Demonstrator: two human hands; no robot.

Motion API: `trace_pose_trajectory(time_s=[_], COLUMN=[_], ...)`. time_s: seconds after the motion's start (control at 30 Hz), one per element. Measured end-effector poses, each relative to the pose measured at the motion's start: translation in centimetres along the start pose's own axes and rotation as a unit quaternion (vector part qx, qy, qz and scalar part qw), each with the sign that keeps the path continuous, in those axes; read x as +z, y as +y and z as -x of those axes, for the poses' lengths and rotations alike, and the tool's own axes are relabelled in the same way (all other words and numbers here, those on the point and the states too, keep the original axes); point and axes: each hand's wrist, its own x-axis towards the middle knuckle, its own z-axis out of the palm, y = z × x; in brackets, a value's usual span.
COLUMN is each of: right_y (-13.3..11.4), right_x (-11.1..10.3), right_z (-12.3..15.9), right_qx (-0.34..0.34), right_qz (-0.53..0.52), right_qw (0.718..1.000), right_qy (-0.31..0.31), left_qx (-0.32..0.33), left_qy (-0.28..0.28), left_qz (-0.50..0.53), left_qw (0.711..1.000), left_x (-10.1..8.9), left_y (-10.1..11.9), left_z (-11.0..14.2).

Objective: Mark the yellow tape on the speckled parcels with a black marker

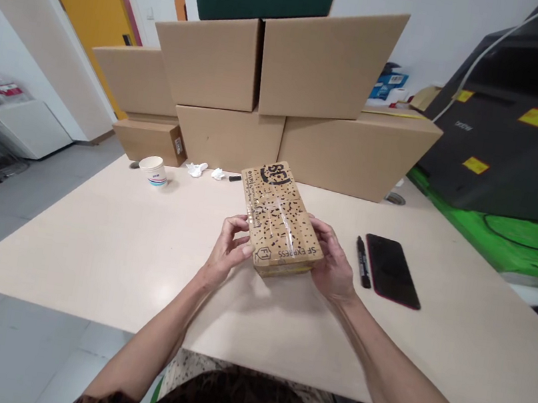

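A flat brown shipping carton (pixel 276 219) with black print and clear tape along its top lies lengthwise on the pale table (pixel 91 242), its near end between my hands. My left hand (pixel 227 249) grips the near left corner with curled fingers. My right hand (pixel 333 262) clasps the near right side, fingers wrapped on the edge.
A black marker (pixel 362 261) and a dark phone (pixel 393 270) lie right of the carton. A paper cup (pixel 153 170) and crumpled tissues (pixel 205 170) sit further back left. Large cardboard boxes (pixel 303 106) are stacked along the table's far edge. Black equipment (pixel 529 112) stands at right.
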Motion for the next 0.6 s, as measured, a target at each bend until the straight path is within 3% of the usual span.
trace_pose_trajectory(time_s=[0.2,0.37,0.6], right_y=[-1.0,-1.7,0.8], right_x=[0.2,0.1,-1.3], right_z=[0.3,0.0,-1.6], right_qx=[0.000,0.024,0.079], right_qz=[0.018,0.024,0.014], right_qw=[1.000,0.999,0.991], right_qy=[0.011,0.036,0.109], left_qx=[0.015,0.047,0.039], left_qy=[-0.023,-0.047,-0.030], left_qz=[0.025,-0.086,-0.191], left_qw=[0.999,0.994,0.980], left_x=[-0.2,0.1,1.2], left_y=[0.1,0.2,0.3], left_z=[0.1,0.3,0.7])
